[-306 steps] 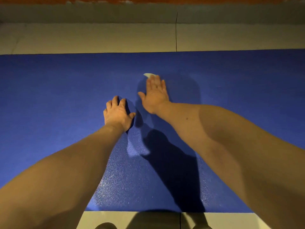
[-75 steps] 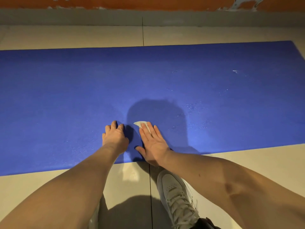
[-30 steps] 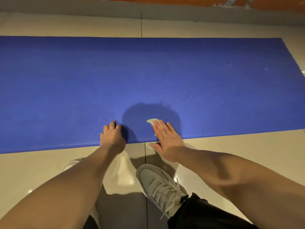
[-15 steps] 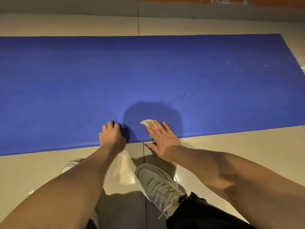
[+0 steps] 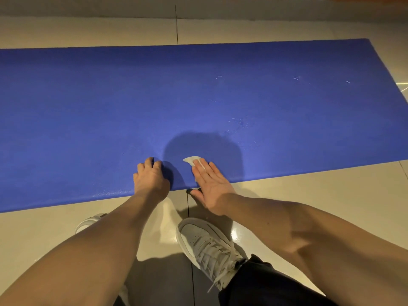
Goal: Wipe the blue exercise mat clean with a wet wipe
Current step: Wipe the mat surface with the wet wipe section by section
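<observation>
The blue exercise mat (image 5: 198, 102) lies across the tiled floor, its right end in view. My right hand (image 5: 209, 184) lies flat with straight fingers at the mat's near edge, pressing a small white wet wipe (image 5: 191, 160) whose tip shows beyond the fingertips. My left hand (image 5: 151, 180) rests beside it on the near edge, fingers bent with the tips on the mat. Small white specks (image 5: 297, 78) and wet spots (image 5: 239, 121) mark the mat's right part.
Beige floor tiles (image 5: 320, 195) surround the mat. My white sneaker (image 5: 205, 241) stands just below my right hand, and the toe of another shoe (image 5: 88, 220) shows by my left forearm. A grey skirting (image 5: 88, 7) runs along the wall behind.
My right hand and the wipe have slid a little leftward along the near edge over the last second. Over ten seconds both hands came from mid-mat to its near edge.
</observation>
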The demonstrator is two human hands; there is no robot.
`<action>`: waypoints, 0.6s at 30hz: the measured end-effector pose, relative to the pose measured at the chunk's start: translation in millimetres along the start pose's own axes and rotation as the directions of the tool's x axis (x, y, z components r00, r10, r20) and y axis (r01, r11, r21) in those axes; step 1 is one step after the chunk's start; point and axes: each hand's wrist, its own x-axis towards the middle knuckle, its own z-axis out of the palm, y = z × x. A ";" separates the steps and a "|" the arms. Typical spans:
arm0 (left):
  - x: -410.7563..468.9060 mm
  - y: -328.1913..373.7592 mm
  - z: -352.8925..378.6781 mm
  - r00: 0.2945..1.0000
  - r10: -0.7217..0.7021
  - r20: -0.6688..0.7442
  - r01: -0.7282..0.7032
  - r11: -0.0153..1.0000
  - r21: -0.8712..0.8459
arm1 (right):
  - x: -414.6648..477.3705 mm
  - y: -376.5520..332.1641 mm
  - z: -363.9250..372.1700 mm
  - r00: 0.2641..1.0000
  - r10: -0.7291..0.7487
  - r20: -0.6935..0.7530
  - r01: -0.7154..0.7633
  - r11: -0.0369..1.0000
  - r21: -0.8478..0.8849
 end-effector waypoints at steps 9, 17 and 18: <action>5.5 2.2 1.9 1.000 -0.015 -0.001 0.015 1.000 0.004 | -32.0 58.4 4.7 0.942 0.335 -0.017 -0.333 0.942 0.048; 7.2 4.4 4.5 1.000 -0.021 -0.022 0.021 1.000 -0.005 | -1.6 1.1 -4.3 0.999 -0.033 0.027 0.032 0.998 0.048; 7.1 4.5 4.7 0.999 -0.024 -0.021 0.024 1.000 -0.010 | -1.6 5.8 -3.3 0.997 -0.077 0.023 0.076 0.997 0.025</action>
